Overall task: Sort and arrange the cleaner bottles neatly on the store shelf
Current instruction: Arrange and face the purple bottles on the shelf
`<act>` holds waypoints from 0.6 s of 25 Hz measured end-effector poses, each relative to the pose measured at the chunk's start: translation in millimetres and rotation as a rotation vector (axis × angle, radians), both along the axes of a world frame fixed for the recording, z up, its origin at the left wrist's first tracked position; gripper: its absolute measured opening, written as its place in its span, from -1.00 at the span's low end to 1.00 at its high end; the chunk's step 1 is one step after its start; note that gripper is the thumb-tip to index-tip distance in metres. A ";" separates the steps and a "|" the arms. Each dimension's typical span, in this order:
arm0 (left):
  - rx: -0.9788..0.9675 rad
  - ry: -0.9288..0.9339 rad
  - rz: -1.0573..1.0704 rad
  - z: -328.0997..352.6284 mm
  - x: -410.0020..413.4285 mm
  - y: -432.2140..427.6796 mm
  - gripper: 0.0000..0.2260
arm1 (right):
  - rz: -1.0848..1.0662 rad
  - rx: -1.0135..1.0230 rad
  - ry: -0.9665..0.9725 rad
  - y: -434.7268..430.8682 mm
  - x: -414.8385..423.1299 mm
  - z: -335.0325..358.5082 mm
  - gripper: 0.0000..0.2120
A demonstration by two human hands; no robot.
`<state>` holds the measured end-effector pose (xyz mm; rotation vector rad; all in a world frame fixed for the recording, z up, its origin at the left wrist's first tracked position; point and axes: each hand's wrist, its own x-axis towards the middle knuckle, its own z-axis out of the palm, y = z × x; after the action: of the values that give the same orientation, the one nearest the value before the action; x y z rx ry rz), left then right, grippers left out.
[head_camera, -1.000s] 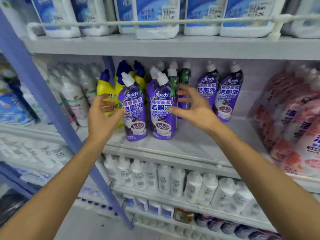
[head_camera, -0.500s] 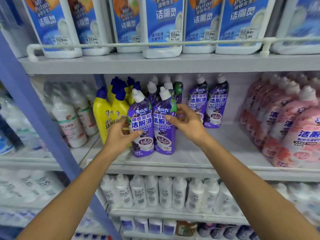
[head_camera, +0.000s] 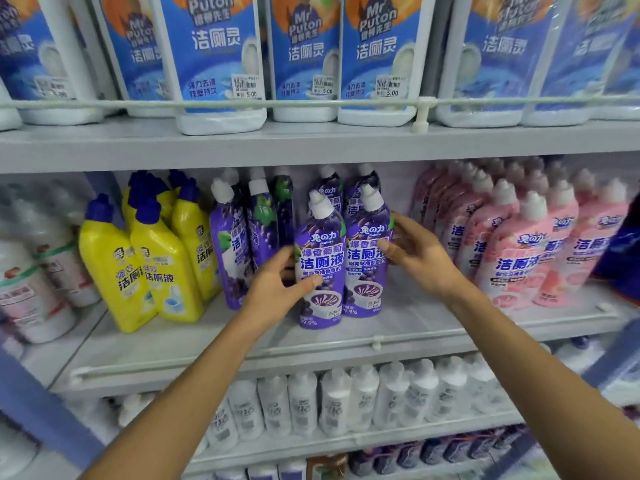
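Note:
Two purple cleaner bottles with white caps stand side by side at the front of the middle shelf (head_camera: 221,355). My left hand (head_camera: 277,289) grips the left purple bottle (head_camera: 320,251) from its left side, thumb across the label. My right hand (head_camera: 415,254) holds the right purple bottle (head_camera: 367,247) from its right side, thumb on the label. More purple bottles (head_camera: 232,244) stand behind and to the left, some turned sideways.
Yellow bottles with blue caps (head_camera: 152,265) stand left of the purple ones, pink bottles (head_camera: 519,251) to the right. Blue-labelled white jugs (head_camera: 214,64) fill the upper shelf behind a rail. White bottles (head_camera: 332,400) line the shelf below.
Both hands closed onto the two front purple bottles and shifted them to the right along the shelf, next to the pair at the back. The camera tilted upward.

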<state>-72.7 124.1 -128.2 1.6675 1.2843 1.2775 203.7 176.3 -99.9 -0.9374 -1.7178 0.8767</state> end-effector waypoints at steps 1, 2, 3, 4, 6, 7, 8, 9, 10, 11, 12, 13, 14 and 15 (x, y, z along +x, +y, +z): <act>-0.006 -0.009 0.010 -2.2 7.7 5.0 -0.57 | -0.041 -0.012 0.012 1.3 4.7 -7.0 -0.44; -0.016 -0.013 0.025 -6.8 12.9 8.3 -0.55 | -0.089 -0.026 0.000 2.6 7.6 -16.8 -0.45; -0.028 -0.008 0.047 -12.7 16.6 10.3 -0.54 | -0.125 -0.041 -0.029 3.4 8.5 -27.0 -0.44; -0.036 0.005 0.070 -18.2 20.0 12.6 -0.55 | -0.148 -0.053 -0.070 3.6 9.4 -35.2 -0.44; -0.051 0.030 0.104 -25.9 21.7 19.1 -0.58 | -0.168 -0.057 -0.109 4.9 9.1 -44.2 -0.48; -0.057 0.039 0.110 -27.2 21.9 25.0 -0.59 | -0.175 -0.069 -0.103 9.7 10.4 -46.6 -0.49; -0.063 0.045 0.116 -27.5 21.1 32.4 -0.59 | -0.171 -0.082 -0.089 15.5 11.1 -48.3 -0.50; -0.068 0.047 0.128 -26.8 21.6 40.4 -0.60 | -0.169 -0.085 -0.075 21.7 10.3 -48.2 -0.50; -0.068 0.041 0.146 -25.5 22.5 48.5 -0.60 | -0.171 -0.081 -0.069 29.1 8.3 -49.0 -0.49; -0.066 0.031 0.169 -24.4 24.1 56.7 -0.61 | -0.175 -0.083 -0.059 36.0 5.1 -48.7 -0.47; -0.064 0.014 0.192 -23.6 26.5 64.3 -0.61 | -0.183 -0.096 -0.040 44.5 2.5 -50.0 -0.45; -0.063 -0.004 0.217 -23.8 29.2 71.3 -0.61 | -0.191 -0.106 -0.019 52.6 -0.1 -51.1 -0.44; -0.055 -0.020 0.242 -24.5 32.8 77.8 -0.61 | -0.197 -0.098 -0.007 59.1 -2.0 -50.7 -0.43; -0.047 -0.030 0.268 -26.1 36.1 83.0 -0.61 | -0.208 -0.075 -0.005 64.1 -3.6 -50.2 -0.44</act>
<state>-36.6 207.2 -154.3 1.4740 1.5469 1.4082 200.2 240.4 -150.1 -1.1470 -1.5671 0.8056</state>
